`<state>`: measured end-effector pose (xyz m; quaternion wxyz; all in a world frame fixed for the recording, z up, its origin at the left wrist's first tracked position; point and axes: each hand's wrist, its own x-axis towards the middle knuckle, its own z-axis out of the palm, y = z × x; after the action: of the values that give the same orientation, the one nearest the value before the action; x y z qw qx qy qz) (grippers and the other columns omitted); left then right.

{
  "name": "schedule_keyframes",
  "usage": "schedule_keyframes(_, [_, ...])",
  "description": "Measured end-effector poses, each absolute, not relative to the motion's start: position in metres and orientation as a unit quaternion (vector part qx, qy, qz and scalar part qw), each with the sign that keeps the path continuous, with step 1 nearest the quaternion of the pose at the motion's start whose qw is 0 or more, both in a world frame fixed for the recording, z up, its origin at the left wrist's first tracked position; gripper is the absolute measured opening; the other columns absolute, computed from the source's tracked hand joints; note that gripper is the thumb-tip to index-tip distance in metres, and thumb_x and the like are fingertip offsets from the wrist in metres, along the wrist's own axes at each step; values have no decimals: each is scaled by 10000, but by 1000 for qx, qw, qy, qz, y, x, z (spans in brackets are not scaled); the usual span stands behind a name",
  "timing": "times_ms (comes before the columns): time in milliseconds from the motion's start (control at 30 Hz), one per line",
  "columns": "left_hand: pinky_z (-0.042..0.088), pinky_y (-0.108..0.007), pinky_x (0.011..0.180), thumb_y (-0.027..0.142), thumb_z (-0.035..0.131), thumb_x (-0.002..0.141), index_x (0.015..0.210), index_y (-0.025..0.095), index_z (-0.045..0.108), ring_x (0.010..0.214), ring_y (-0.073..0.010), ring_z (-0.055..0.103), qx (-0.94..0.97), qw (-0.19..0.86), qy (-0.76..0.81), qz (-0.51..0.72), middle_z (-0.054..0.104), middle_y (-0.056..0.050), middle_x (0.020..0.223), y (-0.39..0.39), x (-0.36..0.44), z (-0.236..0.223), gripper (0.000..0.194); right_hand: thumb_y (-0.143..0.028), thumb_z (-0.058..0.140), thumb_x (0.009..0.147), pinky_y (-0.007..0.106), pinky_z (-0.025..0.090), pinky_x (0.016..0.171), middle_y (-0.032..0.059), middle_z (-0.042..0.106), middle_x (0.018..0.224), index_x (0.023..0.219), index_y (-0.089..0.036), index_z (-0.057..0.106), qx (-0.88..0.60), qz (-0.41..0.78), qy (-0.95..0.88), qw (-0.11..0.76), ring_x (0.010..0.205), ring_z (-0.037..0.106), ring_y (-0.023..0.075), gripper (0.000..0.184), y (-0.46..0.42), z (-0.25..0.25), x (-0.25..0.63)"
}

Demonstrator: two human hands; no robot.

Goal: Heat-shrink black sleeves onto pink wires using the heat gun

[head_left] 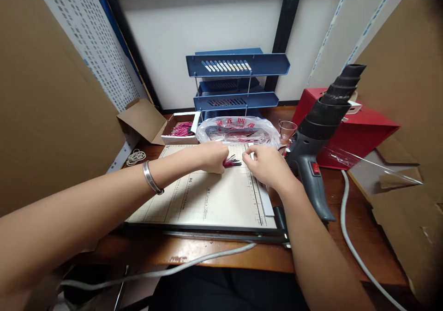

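Observation:
My left hand (pixel 212 156) is closed around a small bundle of thin pink wires with dark ends (pixel 232 162), which stick out to the right of the fist. Just right of those ends, my right hand (pixel 265 161) is curled with thumb and fingertips together; whatever is between them, if anything, is too small to make out. Both hands are over the far part of a cream paper-cutter board (pixel 221 205) printed with grid lines and sizes. Beyond them lie an open white box of pink wires (pixel 182 130) and a clear plastic bag with red print (pixel 238 131).
A heat gun (pixel 313 140) stands at the right, before a red box (pixel 367 122). Blue stacked trays (pixel 237 65) rise at the back. Rubber bands (pixel 136 157) lie left of the board. A grey cable (pixel 207 257) crosses the table's front edge. Cardboard walls both sides.

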<state>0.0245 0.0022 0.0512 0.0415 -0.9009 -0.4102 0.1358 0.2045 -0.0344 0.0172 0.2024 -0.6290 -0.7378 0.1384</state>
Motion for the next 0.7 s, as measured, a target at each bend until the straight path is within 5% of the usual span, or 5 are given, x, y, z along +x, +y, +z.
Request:
schedule_keyframes(467, [437, -335, 609, 92, 568, 837, 886, 100, 767, 681, -254, 688, -908, 111, -384, 122, 736, -147, 745, -24, 9, 44, 205, -396, 443, 983, 333, 358, 723, 111, 787, 991, 1010, -220, 773, -629, 115, -741, 207, 947, 698, 270, 375, -36, 18, 203])
schedule_keyframes(700, [483, -337, 704, 104, 524, 947, 858, 96, 761, 690, -221, 656, -926, 82, -365, 45, 719, -132, 753, -21, -5, 27, 253, -471, 445, 990, 340, 374, 735, 108, 787, 1002, 1023, -236, 769, -633, 120, -738, 201, 956, 696, 281, 401, -36, 17, 204])
